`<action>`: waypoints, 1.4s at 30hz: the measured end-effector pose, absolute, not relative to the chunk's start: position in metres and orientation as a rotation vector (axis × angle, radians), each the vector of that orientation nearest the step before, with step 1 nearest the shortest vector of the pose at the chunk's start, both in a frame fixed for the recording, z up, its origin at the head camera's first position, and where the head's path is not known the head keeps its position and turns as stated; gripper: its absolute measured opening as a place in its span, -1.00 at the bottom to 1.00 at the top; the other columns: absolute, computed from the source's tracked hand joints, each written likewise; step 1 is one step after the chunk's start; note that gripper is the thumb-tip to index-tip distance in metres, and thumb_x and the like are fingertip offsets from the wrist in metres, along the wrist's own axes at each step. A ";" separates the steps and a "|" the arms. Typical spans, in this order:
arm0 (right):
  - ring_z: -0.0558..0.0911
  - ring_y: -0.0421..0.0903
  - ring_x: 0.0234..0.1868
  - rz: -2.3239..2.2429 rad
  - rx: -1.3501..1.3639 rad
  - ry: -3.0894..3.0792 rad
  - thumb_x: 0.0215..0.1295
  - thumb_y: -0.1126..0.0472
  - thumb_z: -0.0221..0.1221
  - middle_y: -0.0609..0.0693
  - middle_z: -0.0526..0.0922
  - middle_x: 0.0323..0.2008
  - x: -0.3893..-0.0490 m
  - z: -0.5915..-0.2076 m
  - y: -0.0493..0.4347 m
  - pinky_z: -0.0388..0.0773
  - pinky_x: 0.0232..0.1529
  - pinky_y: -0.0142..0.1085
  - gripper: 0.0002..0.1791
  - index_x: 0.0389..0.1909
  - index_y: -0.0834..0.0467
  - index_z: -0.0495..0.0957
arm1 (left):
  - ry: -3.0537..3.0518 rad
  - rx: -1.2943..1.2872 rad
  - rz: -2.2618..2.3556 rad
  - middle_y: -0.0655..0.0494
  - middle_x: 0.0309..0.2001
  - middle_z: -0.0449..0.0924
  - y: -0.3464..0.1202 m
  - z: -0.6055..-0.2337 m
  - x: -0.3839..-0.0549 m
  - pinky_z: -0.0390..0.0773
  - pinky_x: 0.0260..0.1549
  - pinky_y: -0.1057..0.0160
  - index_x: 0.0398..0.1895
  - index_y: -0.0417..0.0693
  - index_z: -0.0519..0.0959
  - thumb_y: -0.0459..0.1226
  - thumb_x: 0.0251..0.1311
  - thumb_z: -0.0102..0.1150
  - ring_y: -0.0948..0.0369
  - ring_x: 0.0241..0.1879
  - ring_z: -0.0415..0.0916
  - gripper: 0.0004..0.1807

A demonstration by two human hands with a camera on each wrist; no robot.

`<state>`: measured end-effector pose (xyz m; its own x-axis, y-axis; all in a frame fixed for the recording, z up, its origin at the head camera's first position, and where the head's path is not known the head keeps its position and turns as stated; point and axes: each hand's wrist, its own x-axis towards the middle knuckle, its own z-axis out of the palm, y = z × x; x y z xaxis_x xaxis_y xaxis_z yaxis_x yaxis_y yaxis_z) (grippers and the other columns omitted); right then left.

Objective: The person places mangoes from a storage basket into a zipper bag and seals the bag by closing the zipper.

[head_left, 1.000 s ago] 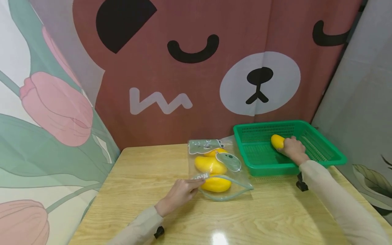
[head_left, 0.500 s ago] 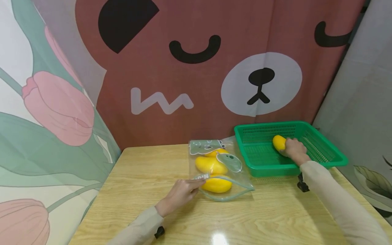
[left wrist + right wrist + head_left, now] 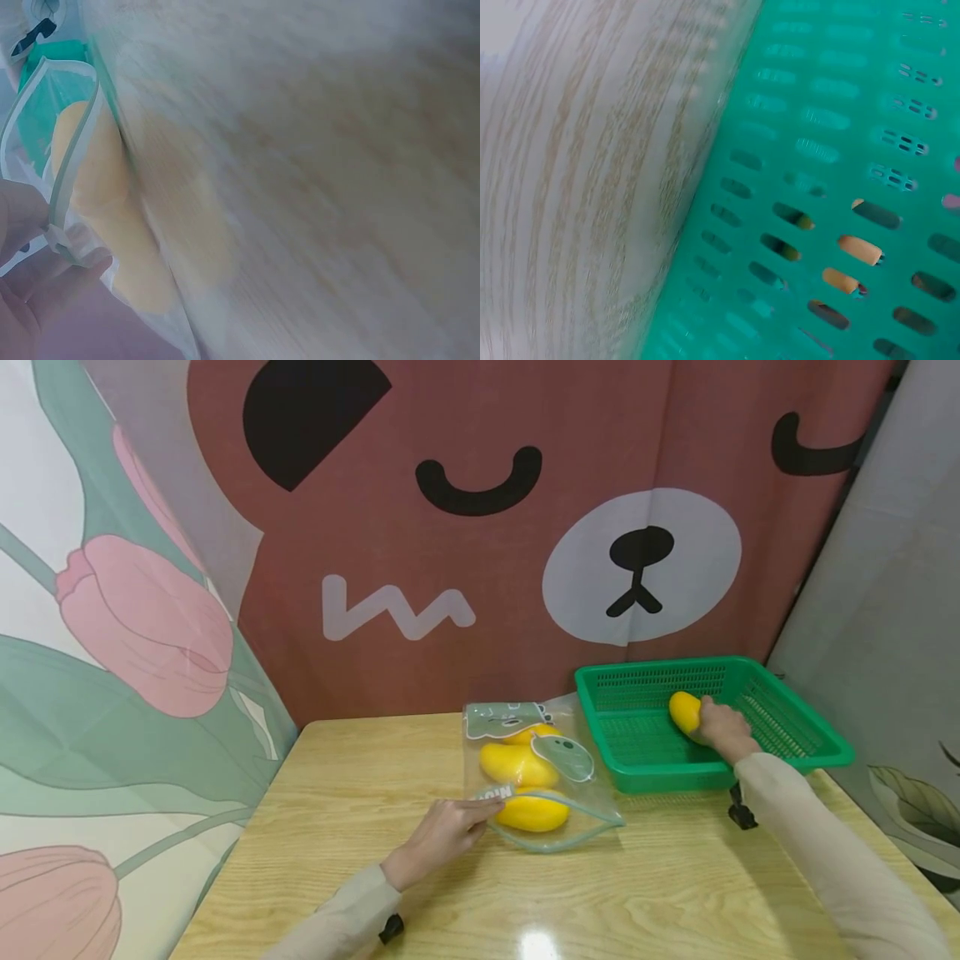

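In the head view my left hand (image 3: 444, 837) pinches the left part of the open mouth of a clear zip bag (image 3: 596, 797). The left wrist view shows thumb and finger on its zip strip (image 3: 75, 154). Several yellow mangoes lie inside the flat bag, one (image 3: 534, 813) near the mouth and another (image 3: 517, 764) behind it. My right hand (image 3: 723, 729) reaches into a green basket (image 3: 660, 774) and grips a yellow mango (image 3: 684, 712) by its near end. In the right wrist view the basket's slotted wall (image 3: 832, 172) hides that hand; yellow shows through some slots.
The basket stands at the table's back right, close to the bag's right side. Wooden table top (image 3: 360, 777) extends to the left and in front of the bag. A brown bear-print curtain (image 3: 420, 677) hangs along the back edge.
The head view has shifted very slightly. Both hands keep their holds, with the mango still in the basket.
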<state>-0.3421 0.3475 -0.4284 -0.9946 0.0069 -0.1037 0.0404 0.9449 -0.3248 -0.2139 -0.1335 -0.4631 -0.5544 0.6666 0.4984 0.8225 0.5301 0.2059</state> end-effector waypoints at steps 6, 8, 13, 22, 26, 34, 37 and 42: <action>0.49 0.51 -0.21 -0.494 0.000 3.015 0.31 0.26 0.14 0.60 0.42 -0.18 -0.342 -0.430 0.349 0.47 -0.28 0.24 -0.32 0.21 0.60 0.02 | -2.411 -1.229 -0.604 0.00 0.05 0.66 -0.133 -0.464 -0.215 0.64 -0.24 0.35 0.06 -0.14 0.67 -0.57 0.04 0.30 0.16 -0.08 0.67 -0.54; 0.49 0.50 -0.23 -0.501 0.002 3.017 0.31 0.27 0.14 0.59 0.42 -0.19 -0.342 -0.430 0.348 0.48 -0.29 0.24 -0.33 0.19 0.60 0.03 | -2.406 -1.229 -0.600 0.01 0.04 0.66 -0.132 -0.465 -0.216 0.65 -0.25 0.34 0.06 -0.14 0.68 -0.57 0.04 0.29 0.17 -0.09 0.67 -0.54; 0.51 0.47 -0.26 -0.522 0.006 3.024 0.30 0.28 0.15 0.57 0.42 -0.22 -0.344 -0.432 0.348 0.48 -0.29 0.21 -0.36 0.15 0.60 0.05 | -2.402 -1.228 -0.595 0.01 0.04 0.66 -0.132 -0.465 -0.217 0.65 -0.24 0.33 0.05 -0.13 0.68 -0.57 0.04 0.30 0.19 -0.09 0.67 -0.54; 0.49 0.50 -0.23 -0.587 0.072 3.013 0.28 0.22 0.14 0.58 0.35 -0.21 -0.344 -0.432 0.346 0.47 -0.29 0.18 -0.34 0.09 0.61 0.01 | -2.404 -1.226 -0.598 0.03 0.04 0.66 -0.132 -0.463 -0.216 0.66 -0.25 0.32 0.06 -0.12 0.68 -0.57 0.04 0.30 0.21 -0.10 0.67 -0.54; 0.49 0.45 -0.26 -0.580 0.076 2.987 0.28 0.23 0.14 0.56 0.35 -0.23 -0.341 -0.429 0.345 0.47 -0.31 0.16 -0.35 0.08 0.58 0.02 | -2.405 -1.227 -0.597 0.03 0.04 0.66 -0.132 -0.464 -0.216 0.65 -0.25 0.33 0.06 -0.12 0.68 -0.56 0.03 0.31 0.21 -0.10 0.67 -0.54; 0.52 0.41 -0.30 -0.559 0.048 2.980 0.32 0.23 0.15 0.54 0.40 -0.25 -0.340 -0.428 0.346 0.49 -0.34 0.14 -0.34 0.11 0.57 0.00 | -2.418 -1.222 -0.593 0.04 0.06 0.65 -0.132 -0.465 -0.216 0.65 -0.20 0.29 0.08 -0.11 0.67 -0.55 0.05 0.31 0.20 -0.05 0.65 -0.53; 0.51 0.45 -0.27 -0.548 0.049 2.990 0.32 0.22 0.16 0.56 0.41 -0.24 -0.340 -0.427 0.345 0.49 -0.32 0.16 -0.32 0.13 0.59 0.00 | -2.417 -1.224 -0.601 0.04 0.06 0.65 -0.132 -0.464 -0.216 0.65 -0.20 0.29 0.07 -0.11 0.67 -0.56 0.05 0.30 0.20 -0.04 0.65 -0.53; 0.50 0.51 -0.23 -0.535 0.065 3.001 0.32 0.18 0.17 0.59 0.41 -0.21 -0.340 -0.425 0.344 0.50 -0.29 0.20 -0.25 0.17 0.63 -0.02 | -2.404 -1.234 -0.609 0.02 0.05 0.65 -0.133 -0.464 -0.217 0.64 -0.19 0.31 0.06 -0.13 0.67 -0.57 0.04 0.30 0.19 -0.04 0.65 -0.53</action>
<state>-0.3398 0.3441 -0.4254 -0.9948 0.0259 -0.0988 0.0584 0.9376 -0.3428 -0.2169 -0.1327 -0.4635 -0.5483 0.6673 0.5040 0.8267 0.5233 0.2066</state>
